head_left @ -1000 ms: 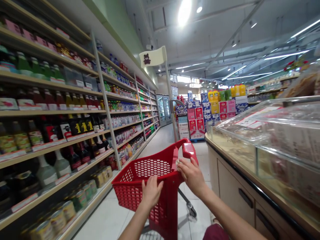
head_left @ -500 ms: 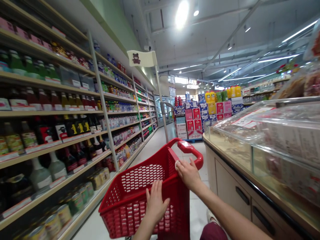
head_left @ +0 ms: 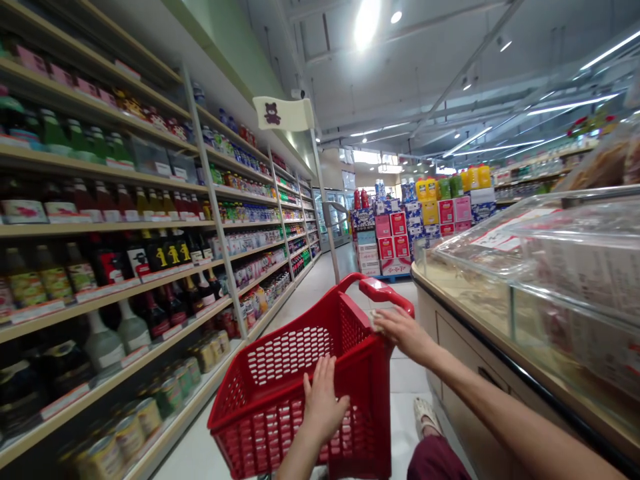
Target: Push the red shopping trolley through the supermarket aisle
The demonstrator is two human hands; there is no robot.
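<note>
A red plastic shopping cart (head_left: 300, 393) with perforated sides stands in front of me. My left hand (head_left: 324, 403) lies with its fingers spread against the near side of the basket, by the rim. At the corner below the handle (head_left: 383, 291), my right hand (head_left: 400, 331) is bent over the red frame. Its fingertips press a small whitish piece of cloth or tissue (head_left: 373, 319), mostly covered by the fingers. The visible inside of the basket shows only red mesh walls.
Shelves of bottles and cans (head_left: 165, 260) run along the left. On the right is a counter (head_left: 450, 313) with clear covers. Stacked drink cartons (head_left: 393, 237) stand ahead. A pole carries a bear flag (head_left: 283, 113) beyond the cart. My shoe (head_left: 426, 417) is on the tiled floor.
My right hand has shifted right along the cart's corner, its fingers flatter, with the whitish piece under them. The cart and my left hand appear slightly farther right in view.
</note>
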